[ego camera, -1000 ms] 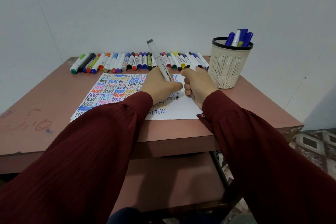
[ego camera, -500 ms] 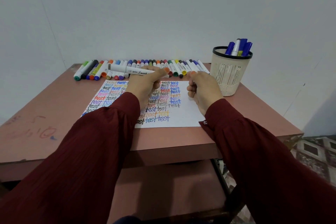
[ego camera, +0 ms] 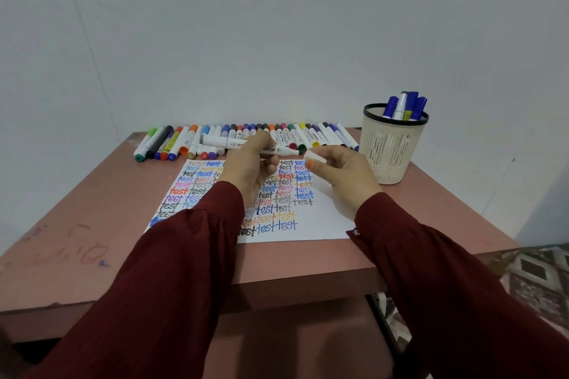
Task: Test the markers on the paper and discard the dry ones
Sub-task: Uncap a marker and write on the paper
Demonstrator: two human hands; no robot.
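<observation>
My left hand (ego camera: 251, 164) grips a white marker (ego camera: 221, 142) held level above the paper, its bare tip pointing right. My right hand (ego camera: 345, 177) pinches the marker's white cap (ego camera: 314, 156), a short gap from the tip. The white paper (ego camera: 323, 218) lies under both hands, covered with the word "test" in many colours. A row of several capped markers (ego camera: 308, 132) lies along the table's far edge.
A beige mesh cup (ego camera: 391, 151) with a black rim stands at the back right and holds several blue markers. The brown table (ego camera: 77, 224) has pen scribbles on its left part. Its front edge is near my sleeves; patterned floor shows at right.
My left hand lifted the marker off the paper and turned it from upright to level. My right hand has brought the cap up toward the tip.
</observation>
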